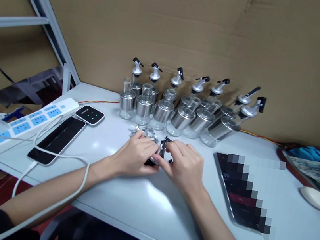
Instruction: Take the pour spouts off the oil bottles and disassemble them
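My left hand (139, 155) is closed around a silver-and-black bottle pourer (163, 149) just above the table. The fingertips and thumb of my right hand (185, 162) pinch the black upright part of the same pourer from the right. My fingers hide much of it. Behind my left hand lie loose silver pourer parts (152, 133), partly covered by the fingers. A small black piece (171, 161) shows beside my right thumb. Beyond both hands stands a front row of glass bottles with steel sleeves (163, 111) and open necks; those behind carry pourers (177, 78).
On the left, a white power strip (38, 120), a black phone (57, 140) and a small black device (90, 115) lie on the table. A white cable (83, 182) crosses over my left forearm. At right are a large phone (239, 192) and a white oval dish (316, 198).
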The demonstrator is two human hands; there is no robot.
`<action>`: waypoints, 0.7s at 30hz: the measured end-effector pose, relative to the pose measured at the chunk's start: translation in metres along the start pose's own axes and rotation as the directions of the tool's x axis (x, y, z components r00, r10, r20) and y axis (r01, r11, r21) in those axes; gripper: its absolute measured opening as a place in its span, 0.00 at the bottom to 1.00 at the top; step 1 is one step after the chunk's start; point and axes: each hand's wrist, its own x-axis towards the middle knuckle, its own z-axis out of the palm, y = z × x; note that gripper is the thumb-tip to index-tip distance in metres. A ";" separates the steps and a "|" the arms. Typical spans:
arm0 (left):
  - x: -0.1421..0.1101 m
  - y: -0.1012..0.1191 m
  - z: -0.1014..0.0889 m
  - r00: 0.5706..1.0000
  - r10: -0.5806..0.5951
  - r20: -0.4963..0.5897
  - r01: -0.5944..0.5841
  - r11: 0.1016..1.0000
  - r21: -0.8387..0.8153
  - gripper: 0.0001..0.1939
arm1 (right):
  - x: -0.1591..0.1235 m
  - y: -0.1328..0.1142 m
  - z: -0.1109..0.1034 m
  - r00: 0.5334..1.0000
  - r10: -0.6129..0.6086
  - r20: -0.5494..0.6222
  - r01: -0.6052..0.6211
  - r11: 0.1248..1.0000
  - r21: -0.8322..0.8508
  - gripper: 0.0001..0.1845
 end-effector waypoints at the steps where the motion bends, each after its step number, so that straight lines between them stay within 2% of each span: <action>1: 0.000 0.000 0.000 1.000 0.019 -0.012 -0.019 1.000 -0.019 0.07 | 0.000 -0.001 -0.001 1.000 0.001 -0.009 -0.001 1.000 0.011 0.25; 8: -0.003 0.010 0.003 0.986 0.084 -0.144 -0.086 0.996 -0.005 0.18 | 0.001 0.005 -0.005 0.990 -0.135 -0.027 0.136 0.990 0.028 0.25; 13: -0.002 0.016 0.003 0.995 0.059 -0.086 -0.066 0.995 -0.078 0.20 | 0.001 0.008 -0.006 0.984 -0.169 -0.054 0.169 0.986 -0.018 0.27; 21: -0.004 0.015 0.002 0.999 0.030 -0.017 -0.032 0.982 -0.184 0.22 | 0.002 0.007 -0.004 0.986 -0.150 -0.067 0.147 0.988 -0.045 0.30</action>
